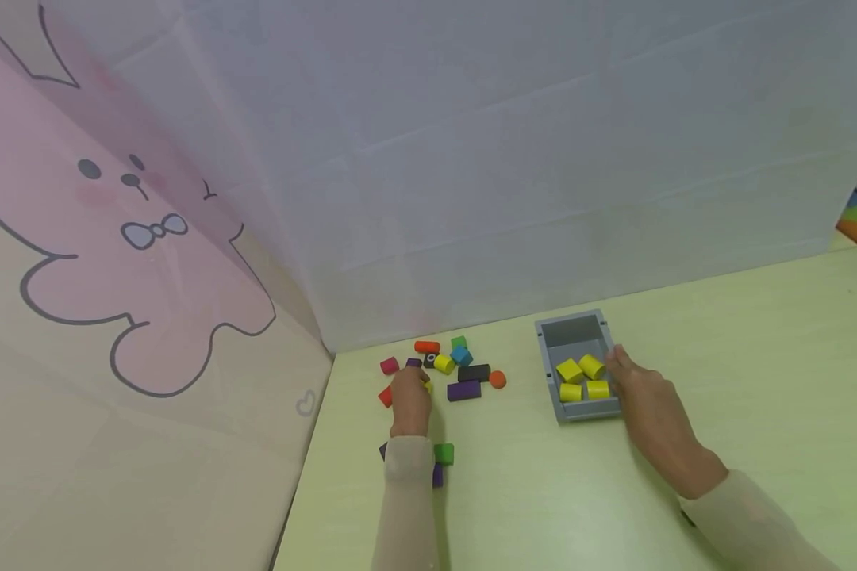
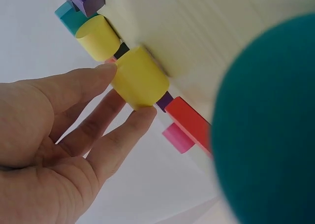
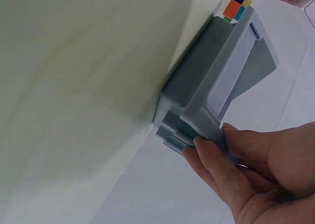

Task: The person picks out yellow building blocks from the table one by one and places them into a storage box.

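Yellow cylinder (image 2: 140,79) sits between the fingertips of the left hand (image 1: 410,400), among the loose blocks at the left of the table (image 1: 528,492); grip is a light pinch at the tips, palm well off it; whether it is lifted clear of the surface, cannot tell; smooth curved side and so small a contact could, I judge, let it twist or slip out and roll; close by, a red block (image 2: 189,123) and a pink block (image 2: 179,138) lie to one side, a second cylinder (image 2: 98,38) to the other; knuckles swinging wide could knock any of these, or a finger could drag one along; farther back, the sleeve (image 1: 409,492) passes over a green block (image 1: 444,454) and partly hides others, so a low pull of the forearm might sweep them unseen; well apart to the right, the tray (image 1: 589,411) holds a yellow cube (image 1: 570,370) and three cylinders (image 1: 593,366); right hand (image 1: 653,412) pinches its right-hand rim, thumb against fingers, on that one side only; uneven pressure there could tilt or skew the tray and set its round pieces rolling; a drop from high, or off-centre, might glance off the rim.
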A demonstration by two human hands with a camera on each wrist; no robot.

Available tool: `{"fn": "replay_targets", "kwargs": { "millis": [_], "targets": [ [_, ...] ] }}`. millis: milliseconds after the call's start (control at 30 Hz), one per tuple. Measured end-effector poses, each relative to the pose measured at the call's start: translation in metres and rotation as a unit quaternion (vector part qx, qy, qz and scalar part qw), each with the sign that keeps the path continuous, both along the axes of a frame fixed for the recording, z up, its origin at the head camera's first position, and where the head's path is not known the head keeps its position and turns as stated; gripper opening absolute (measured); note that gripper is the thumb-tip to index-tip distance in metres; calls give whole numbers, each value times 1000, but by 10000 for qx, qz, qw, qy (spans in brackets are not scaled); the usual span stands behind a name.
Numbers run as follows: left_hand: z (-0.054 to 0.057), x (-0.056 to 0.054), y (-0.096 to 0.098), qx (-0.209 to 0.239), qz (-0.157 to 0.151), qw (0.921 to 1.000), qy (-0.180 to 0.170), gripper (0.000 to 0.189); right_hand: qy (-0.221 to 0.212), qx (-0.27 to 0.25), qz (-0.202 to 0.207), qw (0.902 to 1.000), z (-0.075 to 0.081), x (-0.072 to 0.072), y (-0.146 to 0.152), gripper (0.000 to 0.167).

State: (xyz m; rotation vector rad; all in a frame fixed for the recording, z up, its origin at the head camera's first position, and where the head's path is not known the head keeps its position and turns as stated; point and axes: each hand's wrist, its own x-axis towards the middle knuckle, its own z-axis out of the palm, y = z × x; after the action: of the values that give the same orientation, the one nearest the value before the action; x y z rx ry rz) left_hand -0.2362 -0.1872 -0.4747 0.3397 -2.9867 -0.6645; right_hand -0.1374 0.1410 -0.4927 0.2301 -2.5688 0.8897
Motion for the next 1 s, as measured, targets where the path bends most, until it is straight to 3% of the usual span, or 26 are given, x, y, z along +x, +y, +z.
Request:
{"fn": "replay_targets", "kwargs": {
  "millis": [633, 833, 1000],
  "targets": [
    [7, 3, 6, 215, -210, 9980, 554, 20, -181, -82, 63, 9998, 1, -1, -1, 39],
    [10, 1, 14, 263, -160, 9984, 478, 23, -228, -96, 76, 9997, -1, -2, -1, 40],
    [16, 3, 24, 110, -427, 9963, 732, 22, -260, -108, 71, 9996, -2, -3, -1, 40]
  ]
}}
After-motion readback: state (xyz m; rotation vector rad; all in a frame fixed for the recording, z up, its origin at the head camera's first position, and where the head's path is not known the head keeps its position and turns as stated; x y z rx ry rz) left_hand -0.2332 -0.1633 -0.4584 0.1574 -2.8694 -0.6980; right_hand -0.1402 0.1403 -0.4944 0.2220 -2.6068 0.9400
